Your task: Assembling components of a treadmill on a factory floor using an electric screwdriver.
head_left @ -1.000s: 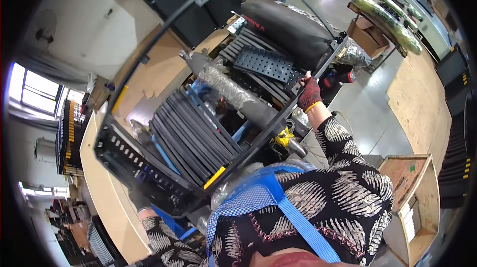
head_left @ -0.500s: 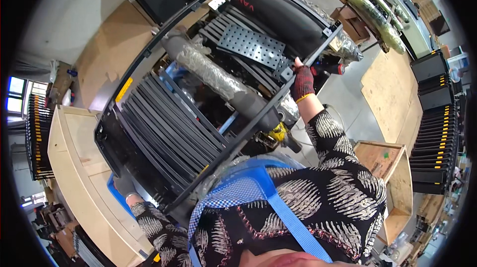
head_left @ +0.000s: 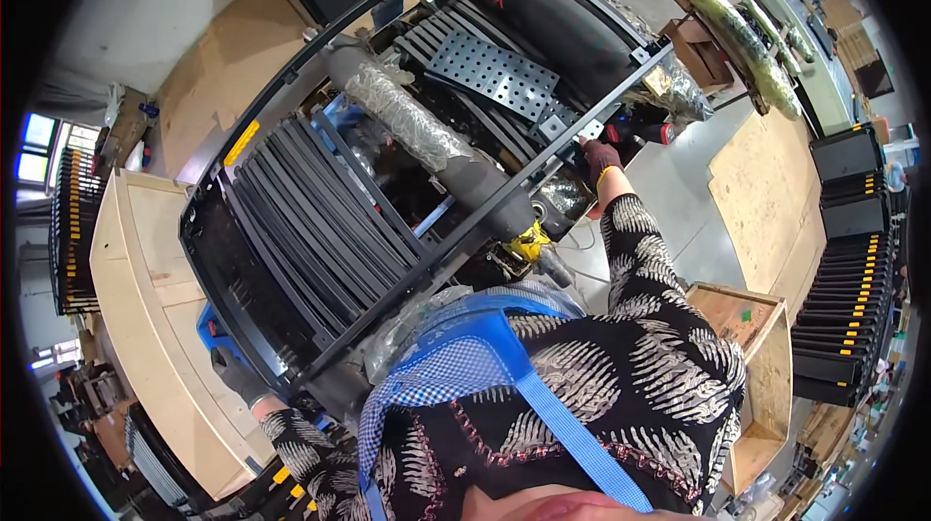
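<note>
A large black metal frame (head_left: 456, 283) lies tilted in front of me. At its right rail, my right hand (head_left: 602, 162), in a dark red glove, has its fingers curled at the edge by a small metal bracket (head_left: 593, 129). The perforated metal plate (head_left: 493, 73) lies just inside that rail. My left hand (head_left: 239, 377), in a grey glove, is beside the frame's lower left corner, below a blue bin (head_left: 215, 332). Its fingers are drawn together; what they hold, if anything, is too small to make out.
Under the frame are black slats (head_left: 320, 220), a plastic-wrapped roller (head_left: 407, 118) and a dark cylinder (head_left: 543, 16). A yellow-and-black tool (head_left: 529, 242) sits near my apron. Wooden boxes (head_left: 761, 337) flank me; a stack of black frames (head_left: 839, 298) stands at right.
My left hand has come out of the blue bin towards the frame's corner. My right hand has slid lower at the right rail. A person's clothing now shows beyond the far edge.
</note>
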### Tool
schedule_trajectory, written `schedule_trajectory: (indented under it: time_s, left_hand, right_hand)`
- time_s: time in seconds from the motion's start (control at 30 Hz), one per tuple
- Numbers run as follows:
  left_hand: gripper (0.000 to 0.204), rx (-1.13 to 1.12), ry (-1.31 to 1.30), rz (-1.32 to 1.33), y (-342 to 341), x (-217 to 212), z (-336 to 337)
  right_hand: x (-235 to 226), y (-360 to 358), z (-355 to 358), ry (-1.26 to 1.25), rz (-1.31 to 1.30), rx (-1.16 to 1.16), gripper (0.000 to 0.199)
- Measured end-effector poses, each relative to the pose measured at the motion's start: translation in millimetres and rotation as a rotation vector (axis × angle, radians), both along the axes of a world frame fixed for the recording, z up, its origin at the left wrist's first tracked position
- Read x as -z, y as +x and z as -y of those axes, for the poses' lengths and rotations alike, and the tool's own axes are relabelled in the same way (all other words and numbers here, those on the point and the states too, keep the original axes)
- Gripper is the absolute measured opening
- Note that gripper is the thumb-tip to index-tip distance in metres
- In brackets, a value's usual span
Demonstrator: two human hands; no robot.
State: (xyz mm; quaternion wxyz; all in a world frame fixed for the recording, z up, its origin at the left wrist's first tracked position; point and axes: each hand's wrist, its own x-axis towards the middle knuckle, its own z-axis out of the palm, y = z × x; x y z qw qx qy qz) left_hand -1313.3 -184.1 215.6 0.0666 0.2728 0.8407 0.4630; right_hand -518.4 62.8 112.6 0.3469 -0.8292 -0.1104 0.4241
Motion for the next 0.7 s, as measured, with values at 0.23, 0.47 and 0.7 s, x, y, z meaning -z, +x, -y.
schedule_trajectory:
  time_s: [0.23, 0.47, 0.7]
  left_hand:
    - [0.050, -0.040, 0.135, 0.054, 96, -60, 12]
    - [0.039, 0.273, 0.235, 0.157, 183, -81, 58]
    - [0.038, 0.981, 0.248, 0.822, 339, -103, 51]
  right_hand:
    - [56, 99, 15, 0.458, 0.199, -0.430, 0.034]
    - [-173, 1, 101, 0.696, -0.709, -0.570, 0.046]
    - [-228, -149, 159, 0.684, -1.082, -0.917, 0.061]
